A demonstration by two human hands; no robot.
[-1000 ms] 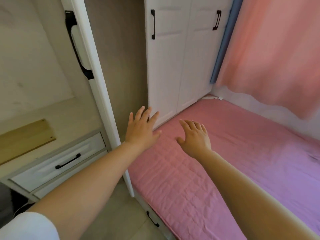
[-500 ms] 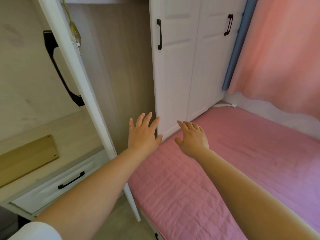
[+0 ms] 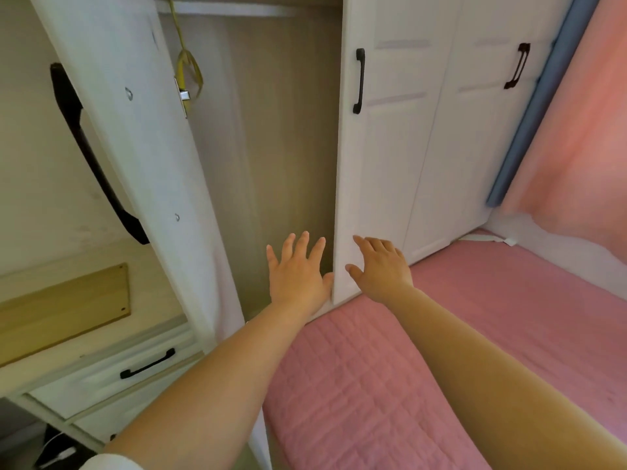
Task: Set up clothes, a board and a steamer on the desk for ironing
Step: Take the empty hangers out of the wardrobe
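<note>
Both my arms reach toward a white wardrobe beside a bed. My left hand [image 3: 296,271] is spread open in front of the wardrobe's open section [image 3: 271,157], fingers straight, holding nothing. My right hand [image 3: 381,268] is open too, its fingers lying against the lower edge of the closed middle door [image 3: 383,164]. The open wardrobe door [image 3: 135,157] swings out at the left. Inside I see only bare wood panels and a yellow strap [image 3: 186,67] hanging near the top. The desk [image 3: 68,300] with a pale wooden board [image 3: 64,310] lies at the far left. No clothes or steamer show.
A pink quilted bed [image 3: 441,351] fills the lower right, hard against the wardrobe. A pink curtain [image 3: 576,130] with a blue edge hangs at the right. White drawers with a black handle [image 3: 147,364] sit under the desk. A white cable [image 3: 57,449] lies on the floor below.
Both hands moved forward and up toward the wardrobe; the right hand now touches the closed door's edge. The view tilted upward, showing more of the open section and the yellow strap.
</note>
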